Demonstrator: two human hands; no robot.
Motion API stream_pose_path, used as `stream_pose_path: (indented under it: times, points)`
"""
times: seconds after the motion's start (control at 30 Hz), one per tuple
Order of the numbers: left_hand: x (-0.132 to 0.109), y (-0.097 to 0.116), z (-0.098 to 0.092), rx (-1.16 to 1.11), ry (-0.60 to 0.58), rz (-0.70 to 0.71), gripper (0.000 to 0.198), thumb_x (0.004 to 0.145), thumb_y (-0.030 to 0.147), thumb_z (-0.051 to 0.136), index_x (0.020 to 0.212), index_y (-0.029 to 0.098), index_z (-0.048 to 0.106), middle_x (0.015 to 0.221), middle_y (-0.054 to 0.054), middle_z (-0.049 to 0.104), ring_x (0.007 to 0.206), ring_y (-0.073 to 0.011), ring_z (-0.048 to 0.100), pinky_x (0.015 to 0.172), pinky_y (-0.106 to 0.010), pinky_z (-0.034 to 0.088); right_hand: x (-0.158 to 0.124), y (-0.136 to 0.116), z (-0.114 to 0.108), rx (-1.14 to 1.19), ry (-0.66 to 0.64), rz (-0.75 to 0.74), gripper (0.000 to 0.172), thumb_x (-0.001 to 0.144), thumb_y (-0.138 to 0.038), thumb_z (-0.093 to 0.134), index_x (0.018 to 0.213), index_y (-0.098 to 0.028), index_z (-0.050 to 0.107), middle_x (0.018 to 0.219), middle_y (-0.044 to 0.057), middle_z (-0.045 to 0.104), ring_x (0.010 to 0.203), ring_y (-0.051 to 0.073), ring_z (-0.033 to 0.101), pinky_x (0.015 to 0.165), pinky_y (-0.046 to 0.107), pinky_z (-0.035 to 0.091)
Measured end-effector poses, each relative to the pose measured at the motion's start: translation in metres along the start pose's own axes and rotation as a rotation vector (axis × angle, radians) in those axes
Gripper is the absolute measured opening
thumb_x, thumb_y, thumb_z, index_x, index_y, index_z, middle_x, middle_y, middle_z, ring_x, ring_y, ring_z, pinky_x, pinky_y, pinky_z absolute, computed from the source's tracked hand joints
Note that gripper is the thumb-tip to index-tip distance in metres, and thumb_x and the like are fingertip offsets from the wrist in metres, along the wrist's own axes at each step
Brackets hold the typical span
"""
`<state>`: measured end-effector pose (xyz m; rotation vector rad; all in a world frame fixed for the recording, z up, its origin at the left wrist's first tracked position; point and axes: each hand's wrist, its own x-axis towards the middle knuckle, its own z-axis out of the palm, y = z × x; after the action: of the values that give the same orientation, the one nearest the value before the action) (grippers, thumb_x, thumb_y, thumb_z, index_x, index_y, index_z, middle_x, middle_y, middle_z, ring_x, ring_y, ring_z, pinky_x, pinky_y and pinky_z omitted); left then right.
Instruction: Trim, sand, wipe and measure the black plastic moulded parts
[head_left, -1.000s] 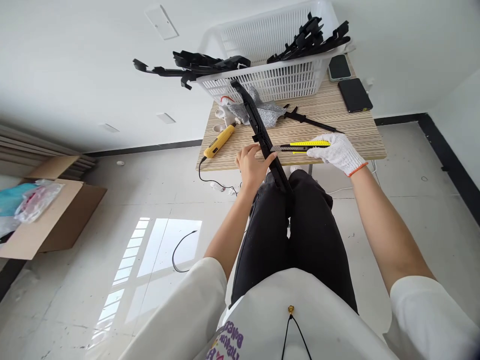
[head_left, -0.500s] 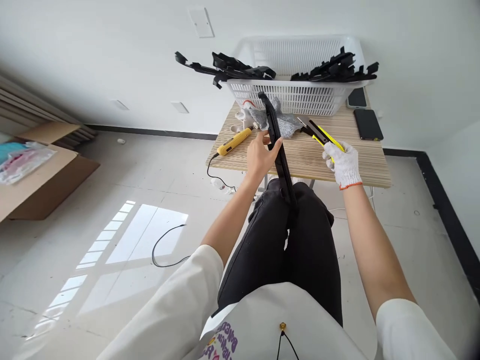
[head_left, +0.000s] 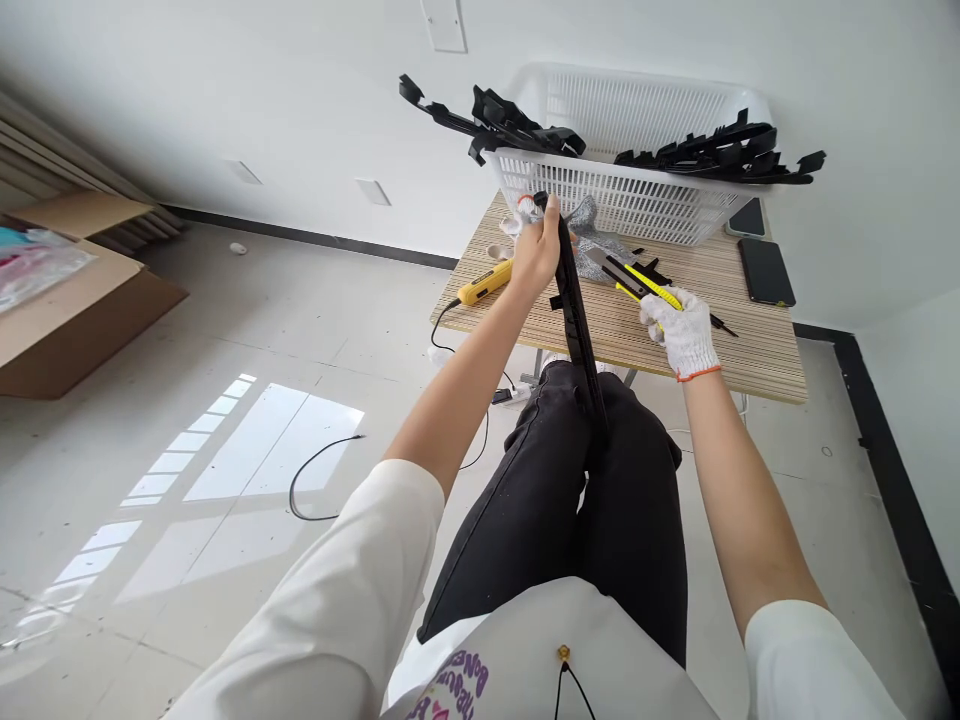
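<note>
My bare left hand is closed around the upper part of a long black plastic strip. The strip stands steeply tilted, its lower end between my thighs. In my gloved right hand is a yellow and black utility knife, its blade out and pointing up and left toward the strip, apart from it. A yellow corded hand tool lies on the table beside my left wrist, partly hidden by it. Behind the strip lies a grey glove.
A white plastic basket at the back of the table carries several black plastic parts across its rim. A black phone lies at the table's right. At far left stands a cardboard box; a cable lies on the floor.
My left hand has moved up the strip to near its top end, and the strip is turned somewhat. The knife stays in my right hand. The view has shifted slightly.
</note>
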<state>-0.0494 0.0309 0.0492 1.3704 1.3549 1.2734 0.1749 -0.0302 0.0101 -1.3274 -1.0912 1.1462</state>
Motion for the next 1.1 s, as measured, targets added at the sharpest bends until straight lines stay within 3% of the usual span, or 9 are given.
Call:
stream_pose_path:
  times: [0.07,0.17,0.23,0.4,0.6,0.73,0.87,0.97,1.1]
  points:
    - [-0.021,-0.011,0.004,-0.172,-0.108,-0.039,0.069,0.105,0.053,0.011,0.113,0.002,0.058,0.113,-0.018,0.068,0.108,-0.0208,0.061,0.102,-0.037,0.042,0.001,0.002,-0.002,0.043,0.053,-0.033,0.022,0.065,-0.028,0.076,0.076,-0.021,0.059,0.055,-0.003,0.056,0.041,0.006,0.039,0.034,0.017,0.024]
    - [-0.079,-0.034,0.003,-0.280,-0.100,-0.072,0.067,0.104,0.055,0.009,0.127,0.007,0.050,0.134,-0.019,0.058,0.120,-0.0245,0.056,0.104,-0.040,0.042,0.001,0.005,-0.008,0.112,0.099,-0.055,0.020,0.066,-0.029,0.075,0.075,-0.020,0.059,0.055,-0.003,0.057,0.041,0.005,0.041,0.034,0.016,0.025]
    - [-0.125,-0.048,0.003,-0.324,-0.020,-0.092,0.060,0.102,0.058,0.019,0.132,0.014,0.046,0.137,-0.017,0.055,0.122,-0.0260,0.056,0.102,-0.042,0.045,0.000,0.005,-0.010,0.145,0.100,-0.054,0.020,0.066,-0.029,0.075,0.075,-0.021,0.059,0.055,-0.003,0.057,0.042,0.005,0.042,0.034,0.015,0.025]
    - [-0.195,-0.061,0.020,0.205,-0.210,-0.281,0.060,0.080,0.050,0.071,0.122,0.014,0.048,0.132,-0.021,0.054,0.127,-0.0342,0.053,0.105,-0.047,0.042,-0.007,0.005,-0.009,0.108,0.058,-0.031,0.021,0.065,-0.027,0.077,0.078,-0.019,0.064,0.055,-0.002,0.058,0.043,0.005,0.041,0.035,0.015,0.026]
    - [-0.200,-0.054,0.037,0.328,-0.298,-0.235,0.043,0.086,0.052,0.063,0.110,0.018,0.050,0.103,-0.015,0.069,0.102,-0.0377,0.067,0.085,-0.047,0.051,-0.015,0.008,-0.010,0.091,0.030,-0.037,0.030,0.061,-0.032,0.083,0.080,-0.017,0.064,0.054,-0.003,0.057,0.040,0.004,0.037,0.035,0.016,0.025]
    - [-0.210,-0.045,0.034,0.110,-0.042,-0.033,0.045,0.089,0.048,0.061,0.120,0.020,0.045,0.102,-0.011,0.070,0.097,-0.0292,0.069,0.082,-0.039,0.052,-0.019,0.010,-0.013,0.186,0.111,-0.044,0.033,0.060,-0.037,0.082,0.079,-0.018,0.062,0.054,-0.003,0.056,0.040,0.004,0.038,0.035,0.017,0.025]
    - [-0.189,-0.014,0.021,-0.039,0.224,0.147,0.034,0.092,0.045,0.060,0.110,0.020,0.047,0.095,-0.007,0.066,0.090,-0.0223,0.068,0.081,-0.035,0.052,-0.023,0.006,-0.013,0.247,0.174,-0.047,0.032,0.063,-0.039,0.079,0.080,-0.019,0.062,0.055,-0.004,0.055,0.041,0.005,0.037,0.036,0.018,0.026]
    - [-0.156,0.003,0.010,-0.143,0.137,0.114,0.033,0.091,0.046,0.060,0.109,0.021,0.047,0.083,-0.001,0.063,0.074,-0.0173,0.067,0.070,-0.031,0.054,-0.026,0.003,-0.012,0.179,0.158,-0.044,0.026,0.065,-0.037,0.077,0.074,-0.017,0.061,0.055,-0.004,0.054,0.042,0.005,0.036,0.037,0.019,0.026]
    - [-0.113,-0.008,-0.001,-0.242,-0.081,-0.025,0.034,0.091,0.047,0.061,0.107,0.022,0.045,0.078,0.002,0.062,0.062,-0.0142,0.065,0.060,-0.029,0.055,-0.028,0.004,-0.011,0.119,0.204,0.032,0.025,0.068,-0.035,0.074,0.081,-0.016,0.066,0.057,-0.003,0.055,0.043,0.006,0.037,0.038,0.021,0.028]
